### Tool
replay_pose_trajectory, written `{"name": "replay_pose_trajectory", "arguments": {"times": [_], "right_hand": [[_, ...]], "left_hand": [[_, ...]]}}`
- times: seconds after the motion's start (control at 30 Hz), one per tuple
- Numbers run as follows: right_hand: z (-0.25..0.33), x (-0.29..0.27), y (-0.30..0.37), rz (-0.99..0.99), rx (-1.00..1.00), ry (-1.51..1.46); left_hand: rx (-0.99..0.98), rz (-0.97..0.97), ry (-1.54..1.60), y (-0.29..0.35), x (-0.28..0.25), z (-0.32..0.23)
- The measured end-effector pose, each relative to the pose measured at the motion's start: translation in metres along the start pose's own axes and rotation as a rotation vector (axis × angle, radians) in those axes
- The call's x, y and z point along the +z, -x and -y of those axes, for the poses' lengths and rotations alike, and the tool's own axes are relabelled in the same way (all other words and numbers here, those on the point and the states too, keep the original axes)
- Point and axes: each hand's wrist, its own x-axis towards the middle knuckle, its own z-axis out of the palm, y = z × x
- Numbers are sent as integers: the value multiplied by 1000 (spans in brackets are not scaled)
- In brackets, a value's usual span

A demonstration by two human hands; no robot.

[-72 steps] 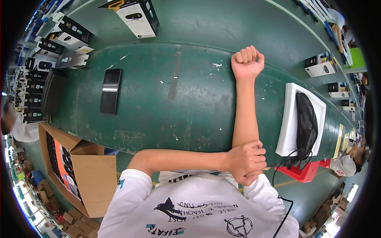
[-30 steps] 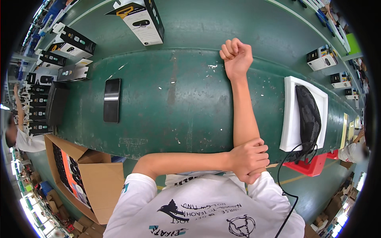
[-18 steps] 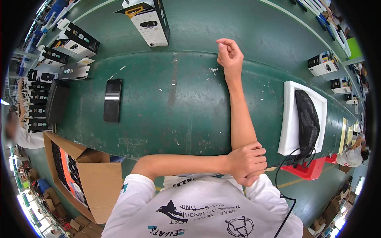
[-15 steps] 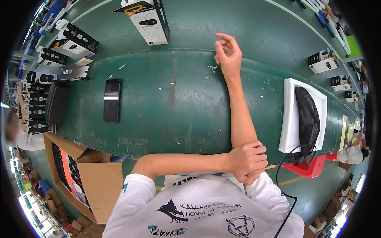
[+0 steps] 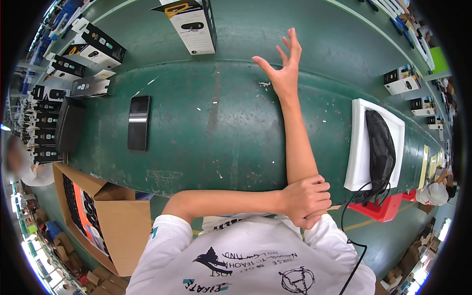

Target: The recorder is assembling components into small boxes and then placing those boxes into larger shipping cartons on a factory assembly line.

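Note:
My left hand [image 5: 306, 201] lies across my body, its fingers wrapped round my right arm near the elbow. That right forearm stretches away over the green worktable [image 5: 216, 128]. At its end my right hand [image 5: 286, 71] is raised with the fingers spread and nothing in it. Left of it, a black phone [image 5: 138, 123] lies on the table. To the right sits a white foam tray [image 5: 360, 147] with a black pouch [image 5: 380, 147] in it; a black cable hangs from there toward my shirt. Beyond my hands, a printed carton [image 5: 195, 32] stands upright at the far side.
Several black-and-white boxes [image 5: 101, 46] line the left, by a dark case [image 5: 70, 125]. An open cardboard box [image 5: 123, 236] stands below the table's left edge. A red stool [image 5: 383, 209] is at the right. More small boxes [image 5: 400, 81] stand far right; people work at both sides.
My right hand has opened: the curled fingers are now stretched and spread, the thumb pointing out to the left. My left hand keeps its grip on the arm.

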Motion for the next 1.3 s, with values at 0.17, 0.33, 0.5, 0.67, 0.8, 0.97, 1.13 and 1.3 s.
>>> {"name": "replay_pose_trajectory", "arguments": {"times": [0.17,0.33,0.5,0.67,0.8,0.97,1.13,1.3], "right_hand": [[0,1,3,14,-13,38],[-1,-1,3,22,-14,79],[0,-2,4,36,-32,120],[-4,-3,2,45,-30,108],[-3,-2,1,69,-29,105],[-3,-1,3,62,-17,102],[-4,-1,5,64,3,91],[-7,-2,4,94,40,61]], "left_hand": [[11,-19,-4,1,0,-1],[23,-37,-1,-2,2,-1],[20,-28,-17,-2,3,-2],[17,-11,-23,-3,2,-1],[16,7,-29,-2,-1,1],[8,10,-20,2,2,2],[8,-22,-3,1,5,1],[-5,32,-4,2,3,1]]}}
